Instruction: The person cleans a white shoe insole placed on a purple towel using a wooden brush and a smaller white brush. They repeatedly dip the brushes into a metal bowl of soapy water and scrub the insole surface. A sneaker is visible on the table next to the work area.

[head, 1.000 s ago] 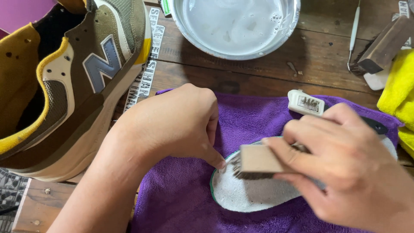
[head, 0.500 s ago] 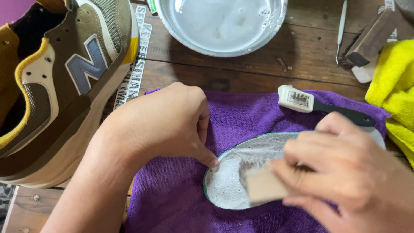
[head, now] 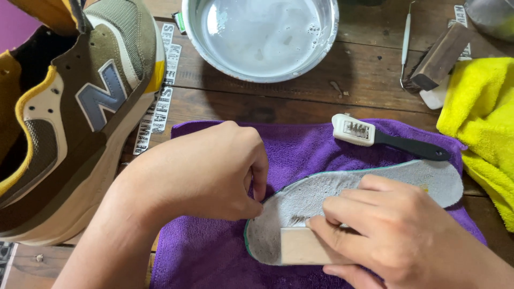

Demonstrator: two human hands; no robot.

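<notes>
1. The right hand [head: 407,241] has its grip closed round a pale wooden-backed scrubbing brush [head: 302,245], fingers folded over the top of the block, with the dark bristles just showing at its upper edge.
2. The brush sits pressed on the rounded end of a grey foam insole with a thin green edge [head: 375,187], which lies flat and runs away to the right under the hand.
3. The left hand [head: 206,171] is curled loosely, holding nothing; its fingertips bear down on the insole's edge just beside the brush.
4. Under the insole is a purple microfibre cloth [head: 214,251], spread flat on the dark wooden table [head: 300,104].
5. On the far part of the cloth, just beyond the insole and apart from it, lies a small white-headed brush with a black handle [head: 383,138].
6. To the left of the cloth stands an olive, brown and cream trainer with yellow lining [head: 69,123], its toe toward the bowl; strips of printed paper [head: 160,101] lie beside it.
7. At the far edge sits a round metal bowl of cloudy, soapy water [head: 262,35].
8. To the right lies a yellow fluffy cloth [head: 482,118], with a dark wooden brush block [head: 439,56] and a thin metal pick [head: 405,45] near it.
</notes>
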